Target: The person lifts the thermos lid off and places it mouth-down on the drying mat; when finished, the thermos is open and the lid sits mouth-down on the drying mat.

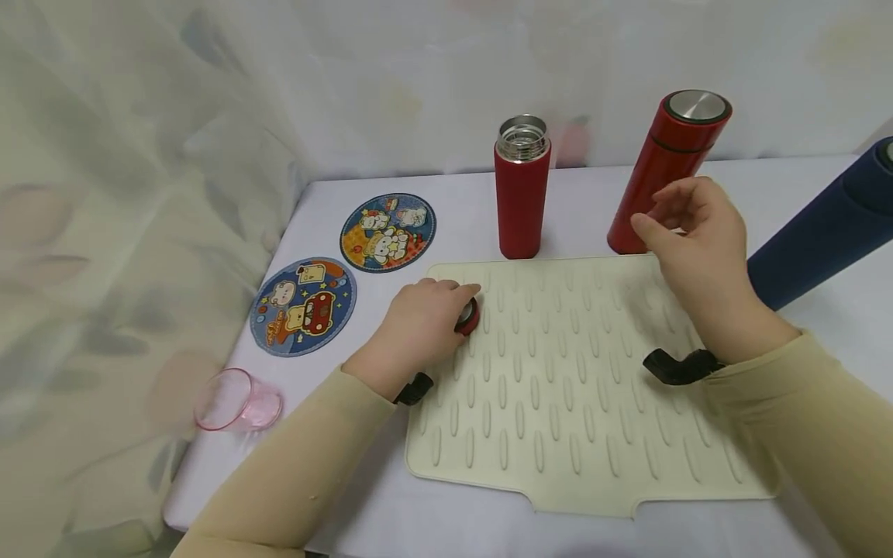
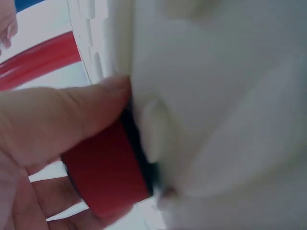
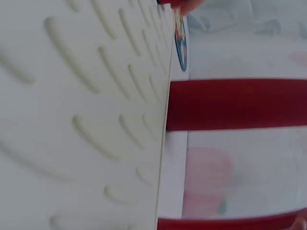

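Note:
My left hand (image 1: 425,325) grips a red bottle cap (image 1: 469,316) at the left side of the ridged cream mat (image 1: 558,372). In the left wrist view, the thumb and fingers are round the cap (image 2: 108,167), its dark-edged end against the mat. An uncapped red thermos (image 1: 522,201) stands upright behind the mat, its steel neck showing. Over the mat's back right corner, my right hand (image 1: 705,256) hovers with fingers loosely bent and nothing between them. It is nearest to the capped red thermos (image 1: 663,170), partly overlapping it in the head view; contact cannot be made out.
To the right stands a dark blue flask (image 1: 823,232). Two round cartoon coasters (image 1: 387,232) lie left of the mat, one nearer than the other. A pink transparent cup (image 1: 240,401) is by the table's left edge. Patterned curtain (image 1: 125,232) hangs at left and behind.

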A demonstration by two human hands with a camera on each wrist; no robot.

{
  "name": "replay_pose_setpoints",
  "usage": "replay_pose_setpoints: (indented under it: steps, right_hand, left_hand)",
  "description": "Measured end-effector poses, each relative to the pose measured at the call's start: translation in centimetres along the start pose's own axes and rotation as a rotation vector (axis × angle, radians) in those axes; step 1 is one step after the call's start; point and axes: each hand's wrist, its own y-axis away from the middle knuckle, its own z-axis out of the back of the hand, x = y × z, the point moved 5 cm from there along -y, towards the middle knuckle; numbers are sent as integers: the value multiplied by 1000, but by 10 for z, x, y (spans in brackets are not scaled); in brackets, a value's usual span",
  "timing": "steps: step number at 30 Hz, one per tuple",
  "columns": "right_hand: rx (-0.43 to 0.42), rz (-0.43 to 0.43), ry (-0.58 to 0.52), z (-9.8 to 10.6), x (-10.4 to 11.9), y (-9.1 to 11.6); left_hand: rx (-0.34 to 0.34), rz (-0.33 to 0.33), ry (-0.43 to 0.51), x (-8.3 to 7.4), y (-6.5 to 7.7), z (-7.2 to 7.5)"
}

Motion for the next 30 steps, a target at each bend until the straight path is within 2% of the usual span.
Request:
replay_pose_setpoints:
  steps: [4, 7, 9, 12, 16, 20, 24, 27, 30]
  right_hand:
    - [-34, -139, -18, 12, -13, -11]
    - [1, -248, -8, 14, -20, -20]
    - [27, -286, -34, 13, -24, -26]
    - [57, -305, -176, 7, -27, -32]
    - [53, -315, -350, -1, -29, -37]
    - [14, -321, -354, -4, -30, -40]
    - [-6, -335, -326, -5, -31, -42]
    - [-21, -340, -328, -3, -34, -42]
    - [-38, -337, -308, 0, -38, -43]
  left_hand:
    - [12, 41, 87, 12, 5, -2]
    - [7, 51, 128, 17, 10, -1]
    - [-7, 51, 143, 18, 13, 0]
    - [-49, 52, 156, 15, 21, 3]
    - [-152, 29, 169, 9, 35, 8]
    - [-270, -34, 182, 2, 51, 16]
    - [-360, -80, 205, -2, 65, 22]
    - [-396, -106, 232, -7, 71, 24]
    - [-402, -140, 242, -14, 72, 22]
